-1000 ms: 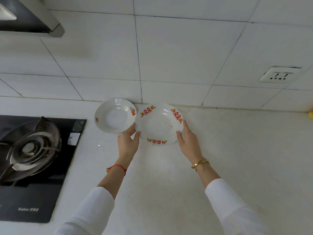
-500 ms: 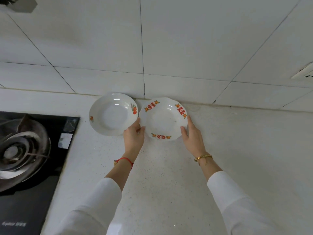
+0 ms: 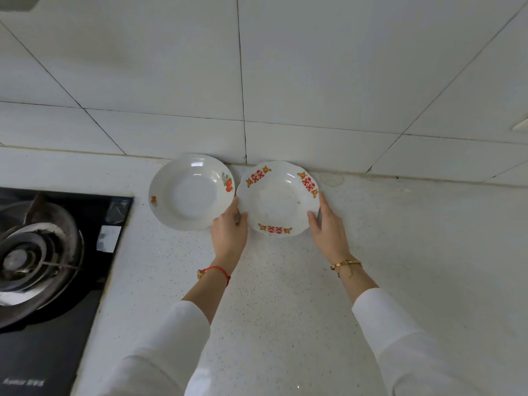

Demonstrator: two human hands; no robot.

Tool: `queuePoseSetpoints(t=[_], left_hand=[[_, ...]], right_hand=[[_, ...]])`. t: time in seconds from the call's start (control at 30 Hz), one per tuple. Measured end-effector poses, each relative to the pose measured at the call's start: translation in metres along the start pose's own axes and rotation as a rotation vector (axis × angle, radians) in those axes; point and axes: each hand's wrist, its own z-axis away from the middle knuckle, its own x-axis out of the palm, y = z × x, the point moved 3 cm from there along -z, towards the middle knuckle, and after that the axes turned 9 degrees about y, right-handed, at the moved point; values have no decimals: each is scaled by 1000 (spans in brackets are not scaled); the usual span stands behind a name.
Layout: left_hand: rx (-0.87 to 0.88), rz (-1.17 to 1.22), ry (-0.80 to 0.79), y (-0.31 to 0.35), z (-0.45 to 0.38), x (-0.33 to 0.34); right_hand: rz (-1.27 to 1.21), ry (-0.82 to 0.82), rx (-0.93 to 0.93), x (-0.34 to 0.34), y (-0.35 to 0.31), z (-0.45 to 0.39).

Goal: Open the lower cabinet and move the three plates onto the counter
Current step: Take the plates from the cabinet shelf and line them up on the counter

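Observation:
Two white plates lie side by side on the speckled white counter (image 3: 285, 295), close to the tiled wall. The left plate (image 3: 191, 192) carries small fruit prints and is free of my hands. The right plate (image 3: 278, 198) has a scalloped rim with red characters and orange flowers. My left hand (image 3: 230, 232) grips its left rim and my right hand (image 3: 328, 227) grips its right rim. The plate looks level, at or just above the counter. A third plate and the lower cabinet are out of view.
A black glass gas hob (image 3: 43, 267) with a metal burner fills the left edge of the counter. White wall tiles (image 3: 314, 81) rise right behind the plates. A wall socket's corner (image 3: 521, 124) shows at the far right.
Both hands have carried the red-patterned plate a little farther back and lower, beside the fruit plate. The view has tilted down and right, so the hob sits further left.

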Motion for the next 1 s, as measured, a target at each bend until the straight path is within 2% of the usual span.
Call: queuePoseSetpoints(t=[0.37, 0.5, 0.73, 1.0], left_hand=[[35, -84, -33, 2, 3, -6], [79, -144, 32, 15, 3, -28], [312, -251, 55, 38, 19, -71], [494, -254, 86, 61, 73, -110]], right_hand=[[74, -49, 62, -9, -12, 1], [163, -48, 71, -22, -22, 3], [255, 18, -9, -62, -39, 31], [190, 114, -50, -116, -55, 89]])
